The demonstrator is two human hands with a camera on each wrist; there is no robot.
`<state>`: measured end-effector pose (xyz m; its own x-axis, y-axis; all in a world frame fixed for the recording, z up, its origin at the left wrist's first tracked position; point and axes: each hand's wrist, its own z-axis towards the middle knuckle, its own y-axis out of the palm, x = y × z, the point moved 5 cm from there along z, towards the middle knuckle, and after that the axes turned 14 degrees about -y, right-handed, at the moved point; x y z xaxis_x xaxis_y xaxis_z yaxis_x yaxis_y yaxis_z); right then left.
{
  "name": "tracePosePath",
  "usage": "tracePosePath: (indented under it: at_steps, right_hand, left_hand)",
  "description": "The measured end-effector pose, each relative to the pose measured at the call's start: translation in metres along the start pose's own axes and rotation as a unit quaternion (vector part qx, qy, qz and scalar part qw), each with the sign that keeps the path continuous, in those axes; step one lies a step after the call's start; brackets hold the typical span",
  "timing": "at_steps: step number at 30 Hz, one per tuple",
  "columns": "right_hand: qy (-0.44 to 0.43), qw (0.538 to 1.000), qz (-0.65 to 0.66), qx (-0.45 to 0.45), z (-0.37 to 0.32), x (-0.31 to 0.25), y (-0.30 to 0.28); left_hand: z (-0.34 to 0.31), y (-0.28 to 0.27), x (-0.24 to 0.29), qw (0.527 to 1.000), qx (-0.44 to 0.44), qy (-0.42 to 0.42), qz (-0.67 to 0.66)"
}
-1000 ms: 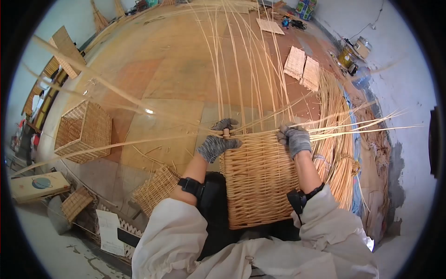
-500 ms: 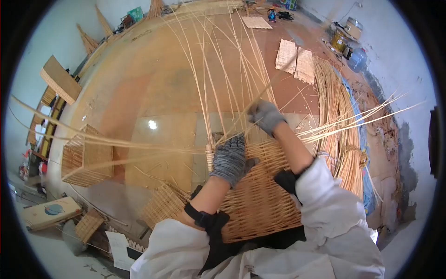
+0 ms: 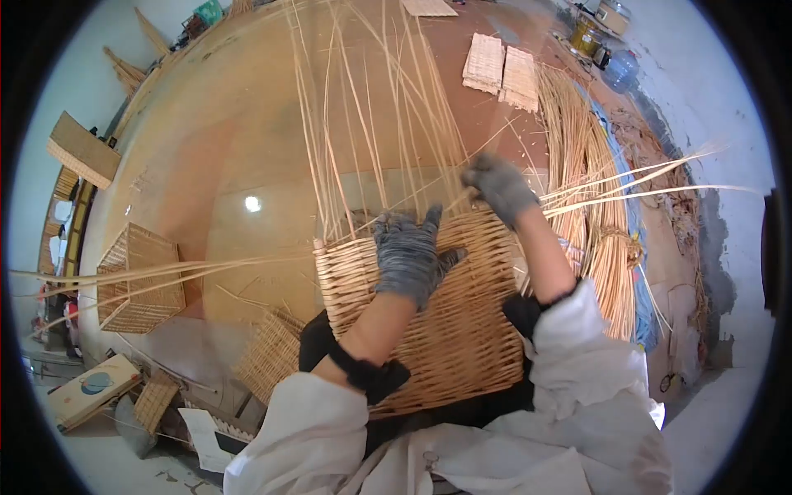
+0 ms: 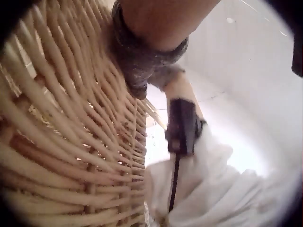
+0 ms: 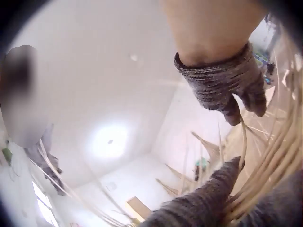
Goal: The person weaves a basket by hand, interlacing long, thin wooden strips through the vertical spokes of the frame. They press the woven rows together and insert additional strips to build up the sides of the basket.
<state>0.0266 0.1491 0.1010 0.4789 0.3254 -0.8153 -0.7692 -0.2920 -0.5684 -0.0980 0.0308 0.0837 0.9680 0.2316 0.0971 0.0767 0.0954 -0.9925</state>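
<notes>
A large woven wicker basket [image 3: 445,330] stands upright against the person's lap, long loose stakes [image 3: 363,124] rising beyond its rim. The left hand [image 3: 407,252], in a grey knitted glove, lies over the upper part of the near wall, its fingers extended at the rim and thumb spread out to the right. One left finger [image 5: 208,194] touches a thin willow strand [image 5: 244,139] in the right wrist view. The gloved right hand [image 3: 499,188], slightly blurred, is above the rim's right part and pinches that strand between its fingertips. In the left wrist view the woven wall [image 4: 85,118] fills the left side.
Loose rods stick out left [image 3: 165,268] and right [image 3: 652,186] of the basket. A big bundle of willow rods [image 3: 590,165] lies on the right. Two woven panels [image 3: 502,70] are on the floor ahead. Another basket [image 3: 144,276] stands at left, a smaller woven piece [image 3: 272,346] nearer.
Both hands began at the rim's two ends. The left hand moved right from the corner along the rim, while the right hand rose off its end and now pinches a strand. The view has shifted.
</notes>
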Motion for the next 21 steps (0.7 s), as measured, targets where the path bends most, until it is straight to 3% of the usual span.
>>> tracePosePath:
  at_steps: [1, 3, 4, 7, 8, 9, 11, 14, 15, 16, 18, 19, 21]
  right_hand:
    - [-0.143, 0.957, -0.241, -0.069, 0.024, -0.010, 0.004]
    - [-0.303, 0.901, -0.309, 0.028, 0.078, 0.018, 0.049]
    - [-0.245, 0.929, -0.277, 0.024, 0.076, 0.015, 0.044]
    - [-0.066, 0.992, -0.104, 0.006, 0.033, 0.020, -0.005]
    - [-0.003, 0.999, -0.040, 0.011, 0.012, 0.024, -0.025]
    - [0.104, 0.962, 0.237, 0.089, -0.024, 0.038, -0.035]
    - [0.020, 0.936, 0.320, 0.142, -0.055, 0.042, -0.042]
    - [0.061, 0.995, 0.039, 0.064, -0.054, 0.050, -0.053]
    - [0.028, 0.995, -0.093, 0.037, -0.050, 0.039, -0.060]
    - [-0.002, 0.974, -0.226, 0.019, -0.047, 0.017, -0.066]
    - [0.004, 0.945, -0.326, 0.029, -0.053, -0.022, -0.076]
    - [-0.120, 0.924, -0.363, 0.026, -0.059, -0.040, -0.068]
    - [-0.063, 0.906, -0.406, -0.106, -0.072, -0.023, -0.045]
  left_hand:
    - [0.005, -0.003, 0.011, 0.995, -0.089, -0.027, 0.044]
    - [0.010, 0.000, 0.017, 0.986, -0.151, -0.073, 0.018]
    - [0.010, 0.002, 0.018, 0.979, -0.182, -0.096, 0.005]
    - [0.007, -0.003, 0.016, 0.985, -0.144, -0.088, -0.037]
    - [0.004, -0.007, 0.018, 0.994, -0.073, -0.079, -0.018]
    - [-0.001, -0.010, 0.019, 0.997, 0.000, -0.072, 0.002]
    - [-0.005, -0.019, 0.031, 0.994, 0.099, -0.016, 0.038]
    - [0.014, 0.004, 0.049, 0.982, -0.169, 0.005, -0.087]
    - [0.011, 0.013, 0.052, 0.992, -0.112, 0.027, -0.051]
    - [0.008, 0.007, 0.052, 0.992, -0.119, 0.023, -0.047]
    - [0.004, 0.000, 0.053, 0.990, -0.138, 0.012, -0.038]
    - [-0.002, -0.005, 0.051, 0.987, -0.152, 0.012, -0.050]
    - [-0.013, -0.014, 0.048, 0.988, -0.139, 0.018, -0.069]
